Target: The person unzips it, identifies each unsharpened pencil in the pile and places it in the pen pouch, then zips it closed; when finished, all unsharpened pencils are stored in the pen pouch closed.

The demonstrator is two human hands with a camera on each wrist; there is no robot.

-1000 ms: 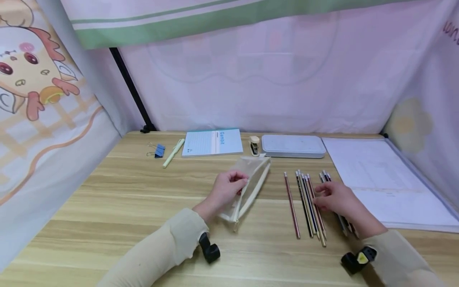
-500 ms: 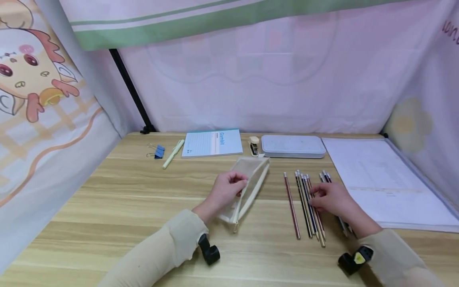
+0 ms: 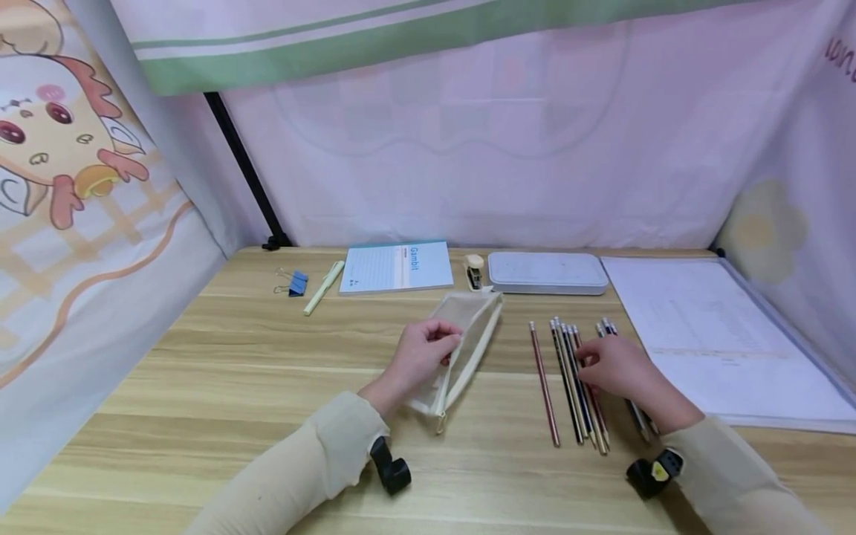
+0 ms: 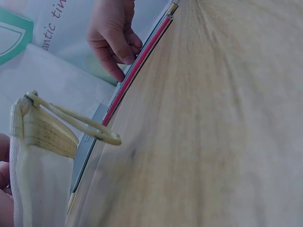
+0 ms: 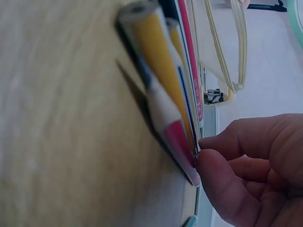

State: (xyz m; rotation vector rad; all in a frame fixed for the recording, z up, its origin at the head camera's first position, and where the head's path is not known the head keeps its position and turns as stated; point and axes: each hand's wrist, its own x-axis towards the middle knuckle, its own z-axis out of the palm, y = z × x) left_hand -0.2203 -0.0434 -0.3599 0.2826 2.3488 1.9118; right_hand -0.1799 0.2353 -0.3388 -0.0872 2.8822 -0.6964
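Wooden table (image 3: 234, 386): its far edge runs along the curtain backdrop; its near edge falls outside the head view. Bare wood lies open at 9 o'clock of the left hand (image 3: 420, 355) and along the near strip between the two sleeves. At 12 o'clock, near the far edge, stand in a row a blue binder clip (image 3: 295, 281), a pale green pen (image 3: 324, 285), a blue notebook (image 3: 396, 266), a small stapler (image 3: 474, 271) and a grey case (image 3: 546, 272). A clear document folder (image 3: 722, 338) fills the 3 o'clock side.

Mesh pencil pouch (image 3: 463, 349): pale cream, translucent, with a cream zip band and pull loop, lying slantwise at table centre. The left hand grips its upper edge with curled fingers.

Pencils (image 3: 574, 379): a loose row at 3 o'clock of the pouch, well apart from it, lying roughly parallel, with red, yellow and dark barrels; one red pencil (image 3: 544, 383) lies slightly apart at the 9 o'clock side. The right hand (image 3: 618, 365) rests over the row, thumb and forefinger pinching one pencil at the row's edge, as the right wrist view shows.
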